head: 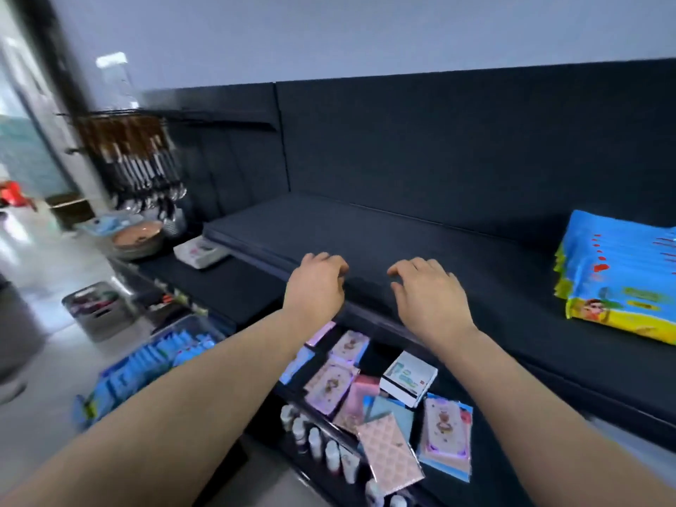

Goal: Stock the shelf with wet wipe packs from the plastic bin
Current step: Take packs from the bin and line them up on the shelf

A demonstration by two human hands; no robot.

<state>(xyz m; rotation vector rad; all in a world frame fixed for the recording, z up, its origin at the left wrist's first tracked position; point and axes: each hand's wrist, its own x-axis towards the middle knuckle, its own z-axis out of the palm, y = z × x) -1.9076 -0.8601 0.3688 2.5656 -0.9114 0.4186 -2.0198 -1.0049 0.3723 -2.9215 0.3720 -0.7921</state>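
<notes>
matt dark shelf (420, 243), glossy plastic wipe packs (622, 283)

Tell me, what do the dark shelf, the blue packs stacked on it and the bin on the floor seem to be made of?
Shelf: probably painted metal. It is matte, dark and flat with a thin front edge, though blur leaves this open.
Stacked wet wipe packs: soft plastic film, glossy and printed, with wavy sealed edges.
Bin: clear plastic; the blue packs inside show through its wall.
</notes>
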